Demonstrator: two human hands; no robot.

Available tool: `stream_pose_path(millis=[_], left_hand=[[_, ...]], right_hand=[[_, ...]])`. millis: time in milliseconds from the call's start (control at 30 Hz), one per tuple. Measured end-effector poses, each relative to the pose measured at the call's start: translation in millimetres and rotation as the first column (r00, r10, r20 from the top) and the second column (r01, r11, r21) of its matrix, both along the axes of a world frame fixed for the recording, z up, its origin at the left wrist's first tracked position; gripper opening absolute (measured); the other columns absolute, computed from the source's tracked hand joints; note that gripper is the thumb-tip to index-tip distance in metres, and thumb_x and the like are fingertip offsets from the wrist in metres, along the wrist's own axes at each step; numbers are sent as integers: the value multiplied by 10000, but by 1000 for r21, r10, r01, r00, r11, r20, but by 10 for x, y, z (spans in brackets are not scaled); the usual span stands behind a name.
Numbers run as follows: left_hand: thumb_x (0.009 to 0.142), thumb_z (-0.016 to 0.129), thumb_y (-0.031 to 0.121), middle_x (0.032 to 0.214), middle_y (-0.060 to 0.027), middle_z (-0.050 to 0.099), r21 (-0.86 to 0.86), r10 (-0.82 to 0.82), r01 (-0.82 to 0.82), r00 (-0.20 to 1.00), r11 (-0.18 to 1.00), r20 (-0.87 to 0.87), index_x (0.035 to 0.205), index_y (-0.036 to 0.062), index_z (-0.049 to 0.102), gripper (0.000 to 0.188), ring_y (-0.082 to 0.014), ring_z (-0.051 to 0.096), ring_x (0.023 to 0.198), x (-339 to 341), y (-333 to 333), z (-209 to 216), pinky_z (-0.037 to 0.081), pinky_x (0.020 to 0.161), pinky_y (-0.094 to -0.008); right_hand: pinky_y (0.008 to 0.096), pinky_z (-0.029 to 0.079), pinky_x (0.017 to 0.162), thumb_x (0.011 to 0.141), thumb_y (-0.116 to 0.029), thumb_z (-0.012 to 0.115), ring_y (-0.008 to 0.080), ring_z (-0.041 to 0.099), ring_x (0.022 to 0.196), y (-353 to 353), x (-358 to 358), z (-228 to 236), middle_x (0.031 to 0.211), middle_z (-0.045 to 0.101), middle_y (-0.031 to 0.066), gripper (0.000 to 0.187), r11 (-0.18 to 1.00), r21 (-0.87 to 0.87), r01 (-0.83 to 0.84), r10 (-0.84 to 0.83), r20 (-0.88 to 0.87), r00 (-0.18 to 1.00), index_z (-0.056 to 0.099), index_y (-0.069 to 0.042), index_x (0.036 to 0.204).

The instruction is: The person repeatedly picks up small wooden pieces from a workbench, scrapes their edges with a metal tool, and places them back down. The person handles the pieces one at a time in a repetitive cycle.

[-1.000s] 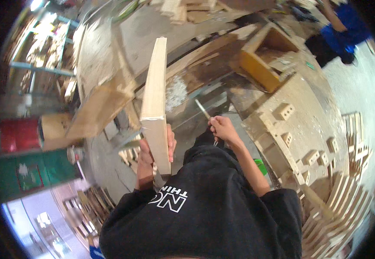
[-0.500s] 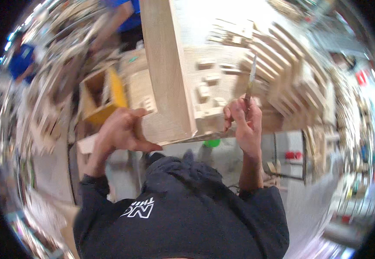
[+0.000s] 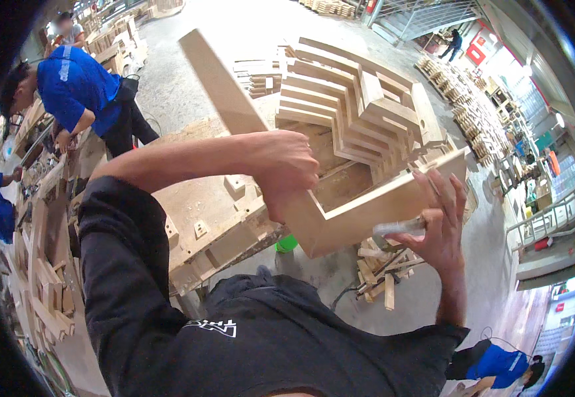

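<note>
My left hand is wrapped round one limb of a pale L-shaped wooden piece, whose long end slants up to the far left. Its other limb runs right toward my right hand. My right hand's upper fingers are spread near that limb's end. Between its thumb and bent fingers sits a knife, blurred and whitish, pointing left beside the wood. Part of the handle is hidden by the fingers. The corner of the wooden piece hangs over the near edge of the workbench.
A stack of similar angled wooden pieces stands on the bench just beyond my hands. Small wooden blocks lie on its left part. Wood scraps are heaped below at right. A co-worker in blue bends over another bench at left.
The wooden piece has swung round, its corner now toward me and its long end to the far left. My left hand has crossed rightward; my right has moved right, its knife turned from upright to leftward.
</note>
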State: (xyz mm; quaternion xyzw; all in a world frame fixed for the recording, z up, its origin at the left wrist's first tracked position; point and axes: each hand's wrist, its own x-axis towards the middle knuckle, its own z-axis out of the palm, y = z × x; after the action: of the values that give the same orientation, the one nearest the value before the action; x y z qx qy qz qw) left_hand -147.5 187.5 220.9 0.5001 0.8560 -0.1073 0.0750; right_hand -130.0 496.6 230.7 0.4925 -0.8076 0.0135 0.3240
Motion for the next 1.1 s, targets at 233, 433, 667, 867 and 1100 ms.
stream_pose_path(millis=[233, 433, 667, 867, 1100], left_hand=[[501, 774, 512, 699, -78, 671, -20, -106, 105, 993, 994, -60, 713, 102, 712, 466, -261, 648, 625, -630, 323, 276, 540, 596, -393], [704, 730, 539, 1270, -96, 581, 552, 113, 234, 845, 801, -523, 1234, 113, 590, 694, -258, 487, 1255, -1247, -212, 584, 388, 1070, -435], [838, 689, 422, 1260, -104, 582, 561, 384, -128, 848, 818, -366, 1117, 96, 627, 434, -278, 500, 1233, -793, -1131, -209, 390, 1051, -425], [789, 754, 284, 1196, -117, 611, 610, 742, -526, 650, 593, -162, 980, 58, 641, 316, -302, 522, 1197, 355, -2152, -648, 397, 1029, -425], [788, 758, 244, 1060, -147, 671, 741, 990, -664, 138, 100, -11, 927, 25, 676, 272, -287, 615, 1044, 2440, -2347, -1330, 490, 911, -393]], right_hand=[[490, 442, 868, 502, -283, 910, 289, 561, 935, 364, -574, -116, 1008, 599, 117, 659, 992, -71, -107, 122, 268, 956, 421, -75, 892], [376, 463, 679, 461, -379, 950, 255, 551, 736, 485, -1397, 67, 895, 596, 118, 740, 947, -211, 244, -174, 301, 937, 464, -38, 903], [323, 421, 564, 476, -497, 926, 153, 445, 596, 364, -2756, 37, 639, 466, 46, 784, 954, -203, 220, -127, 391, 911, 409, -36, 843], [362, 505, 745, 480, -401, 949, 232, 593, 783, 461, -3402, -214, 821, 612, 90, 790, 923, -55, 381, -311, 477, 822, 507, -4, 1000], [391, 332, 1081, 706, -276, 844, 296, 462, 1235, 445, -3793, -84, 1305, 514, 134, 720, 992, -13, 126, -110, 408, 906, 506, -38, 1295]])
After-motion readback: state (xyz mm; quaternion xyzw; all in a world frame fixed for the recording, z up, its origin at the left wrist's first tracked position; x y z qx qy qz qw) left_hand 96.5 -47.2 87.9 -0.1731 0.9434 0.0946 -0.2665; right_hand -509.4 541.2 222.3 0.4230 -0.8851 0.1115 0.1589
